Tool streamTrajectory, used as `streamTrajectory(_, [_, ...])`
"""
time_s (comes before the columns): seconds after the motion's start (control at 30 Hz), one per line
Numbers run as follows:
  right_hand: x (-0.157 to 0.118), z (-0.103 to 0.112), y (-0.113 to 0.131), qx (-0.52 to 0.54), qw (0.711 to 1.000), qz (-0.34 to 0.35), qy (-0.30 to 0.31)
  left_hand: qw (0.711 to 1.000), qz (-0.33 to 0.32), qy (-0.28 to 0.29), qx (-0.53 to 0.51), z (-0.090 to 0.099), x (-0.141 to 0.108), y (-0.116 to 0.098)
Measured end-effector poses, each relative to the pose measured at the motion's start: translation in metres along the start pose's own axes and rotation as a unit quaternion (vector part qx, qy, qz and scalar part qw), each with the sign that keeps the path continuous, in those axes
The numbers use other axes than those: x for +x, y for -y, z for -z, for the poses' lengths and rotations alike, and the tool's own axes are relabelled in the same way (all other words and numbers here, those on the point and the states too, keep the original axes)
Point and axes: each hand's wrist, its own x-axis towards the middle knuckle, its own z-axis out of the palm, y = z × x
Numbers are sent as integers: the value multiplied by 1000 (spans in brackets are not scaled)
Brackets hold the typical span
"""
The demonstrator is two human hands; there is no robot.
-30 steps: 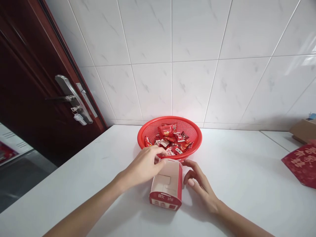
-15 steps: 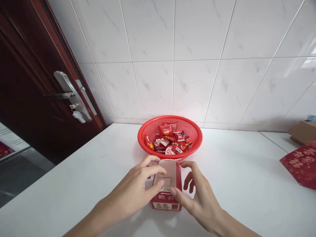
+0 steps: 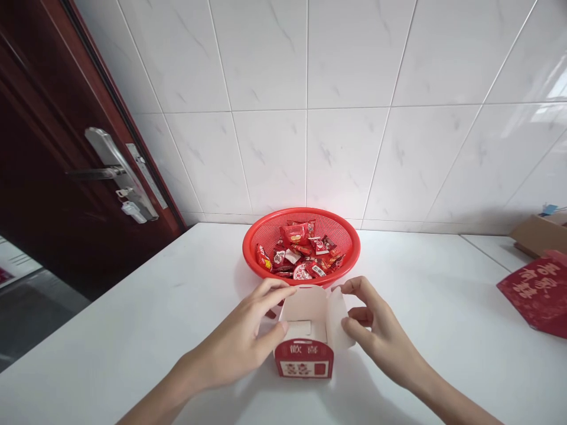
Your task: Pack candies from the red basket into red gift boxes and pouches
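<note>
A small red-and-white paper candy box (image 3: 304,360) stands on the white table with its top open, pale inside, with printed characters on its front. At its left side is my left hand (image 3: 243,330), thumb near the front corner and fingers along the far edge, gripping that side. My right hand (image 3: 372,324) pinches the right side flap (image 3: 339,321) between thumb and fingers, and the flap leans outward. Just behind the box sits a red plastic basket (image 3: 250,251) of wrapped candies (image 3: 296,236) in mostly red packets.
On the right of the white table (image 3: 177,289) lies a red printed paper item (image 3: 535,292), with a brown cardboard box (image 3: 538,233) behind it. A tiled wall (image 3: 274,159) rises at the back. A dark red door (image 3: 57,195) with a metal handle is at the left.
The box's top flaps have come apart, showing its inside. My right hand has moved right with the right flap; my left thumb has drawn back to the left side.
</note>
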Motion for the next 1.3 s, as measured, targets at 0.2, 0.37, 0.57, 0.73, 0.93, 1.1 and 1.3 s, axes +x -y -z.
streamTrajectory(0.2, [0, 12, -17, 69, 997, -30, 32, 996, 46, 41, -63, 4, -10, 27])
streamTrajectory(0.37, [3, 14, -30, 92, 995, -13, 35, 989, 104, 75, -71, 2, -23, 48])
streamTrajectory(0.57, [5, 14, -42, 87, 994, 64, 16, 991, 112, 60, -47, 3, -26, 44])
streamTrajectory(0.73, [8, 16, -48, 110, 989, 90, -52, 996, 73, 54, 20, 14, -21, 27])
streamTrajectory(0.93, [14, 6, -72, 107, 989, -72, -77, 993, 107, -41, 38, 46, 6, 22])
streamTrajectory(1.1, [18, -3, -88, 58, 993, -93, -34, 995, 66, -15, 69, 69, 56, 31])
streamTrajectory(1.3, [20, -3, -92, -2, 996, -91, -12, 945, -119, 233, 195, 49, 135, 32])
